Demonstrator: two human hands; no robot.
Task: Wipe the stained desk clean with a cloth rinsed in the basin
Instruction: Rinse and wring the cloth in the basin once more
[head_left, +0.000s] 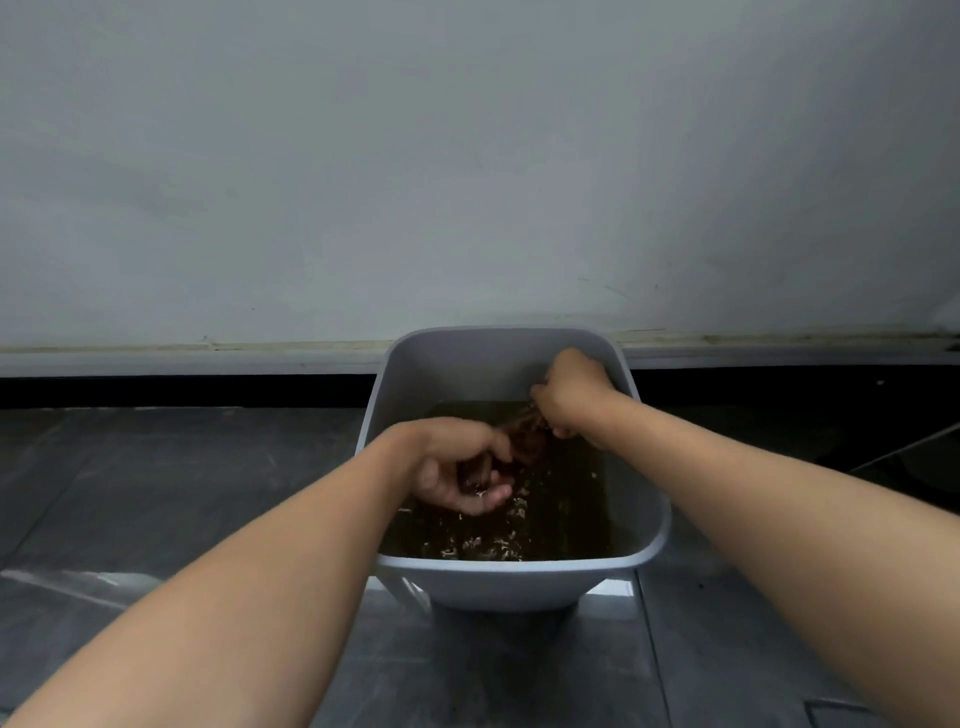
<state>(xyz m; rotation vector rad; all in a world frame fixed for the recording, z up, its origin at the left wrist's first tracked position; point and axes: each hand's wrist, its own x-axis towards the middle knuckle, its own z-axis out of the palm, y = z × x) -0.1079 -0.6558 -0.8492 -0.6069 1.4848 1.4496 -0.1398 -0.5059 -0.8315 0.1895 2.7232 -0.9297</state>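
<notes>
Your left hand (462, 467) and right hand (569, 392) both grip the cloth (527, 434), twisted between them over the basin (498, 584).

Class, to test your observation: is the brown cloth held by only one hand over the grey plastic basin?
No: the left hand and the right hand both grip the brown cloth above the grey plastic basin.

hands (514, 436) wringing brown cloth (525, 435), basin (509, 584)
</notes>
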